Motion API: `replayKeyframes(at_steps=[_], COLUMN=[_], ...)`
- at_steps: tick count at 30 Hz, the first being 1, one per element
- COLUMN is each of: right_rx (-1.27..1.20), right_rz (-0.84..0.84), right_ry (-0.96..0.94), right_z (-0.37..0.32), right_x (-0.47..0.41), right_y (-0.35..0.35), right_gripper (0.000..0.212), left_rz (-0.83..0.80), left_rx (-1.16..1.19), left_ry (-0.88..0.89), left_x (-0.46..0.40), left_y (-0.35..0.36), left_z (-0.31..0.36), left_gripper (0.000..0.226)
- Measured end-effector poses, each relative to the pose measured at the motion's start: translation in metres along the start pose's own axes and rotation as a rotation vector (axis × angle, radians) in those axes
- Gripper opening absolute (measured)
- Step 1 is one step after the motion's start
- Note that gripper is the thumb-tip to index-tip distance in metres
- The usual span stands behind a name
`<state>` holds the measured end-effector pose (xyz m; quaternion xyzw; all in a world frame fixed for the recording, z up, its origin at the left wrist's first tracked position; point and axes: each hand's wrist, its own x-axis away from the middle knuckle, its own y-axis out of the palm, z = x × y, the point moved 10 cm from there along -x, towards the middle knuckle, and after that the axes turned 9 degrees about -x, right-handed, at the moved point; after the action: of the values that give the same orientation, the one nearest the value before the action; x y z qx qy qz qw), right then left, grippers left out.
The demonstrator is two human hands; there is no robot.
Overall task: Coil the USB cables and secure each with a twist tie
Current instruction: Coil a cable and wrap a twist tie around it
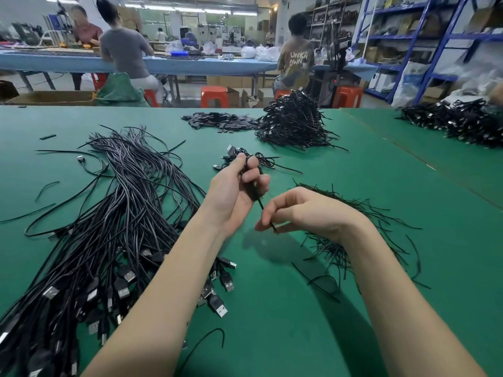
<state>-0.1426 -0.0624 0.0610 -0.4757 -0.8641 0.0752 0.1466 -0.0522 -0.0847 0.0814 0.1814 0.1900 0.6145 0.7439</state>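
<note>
One view only, from the head camera; both hands are engaged above the green surface (pixel 299 336). Left hand (pixel 234 191) is curled round a small coiled cable (pixel 251 186), held clear of the surface, fingers wrapped through and about the loops; right hand (pixel 302 213) pinches the lower end of a twist tie (pixel 268 217) between thumb and forefinger, the tie running up to the coil.

Risks noted: the tie is held near its tip only, so a slip in the pinch would likely free it before any twist is made; the coil is retained by finger pressure alone, and any easing of the left hand's grip could let the loops spring apart; the exact state of the wrap is hidden by the fingers.

Uncoiled cables (pixel 114 227) lie in a loose bundle to the left, spare ties (pixel 362 219) just under the right wrist, finished coils (pixel 294 123) heaped well beyond; a snag on either near heap is possible.
</note>
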Motion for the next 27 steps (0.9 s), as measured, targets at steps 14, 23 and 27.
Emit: replayKeyframes(at_steps=[14,23,27], right_rx=[-0.182,-0.392,-0.316], right_rz=[0.608,0.583,0.523], right_ry=[-0.336,-0.339,-0.387], right_z=[-0.017,-0.01,-0.02], right_x=[0.011,0.007,0.006], right_y=[-0.067,-0.062,-0.059], right_gripper=[0.008,0.008,0.008], left_rz=[0.01,-0.114,-0.058], left_rx=[-0.93,-0.848,-1.068], left_ry=[0.189,0.127,0.185], left_x=[0.004,0.005,0.001], left_y=[0.006,0.017,0.015], left_z=[-0.002,-0.025,-0.021], left_gripper=[0.038,0.029,0.025])
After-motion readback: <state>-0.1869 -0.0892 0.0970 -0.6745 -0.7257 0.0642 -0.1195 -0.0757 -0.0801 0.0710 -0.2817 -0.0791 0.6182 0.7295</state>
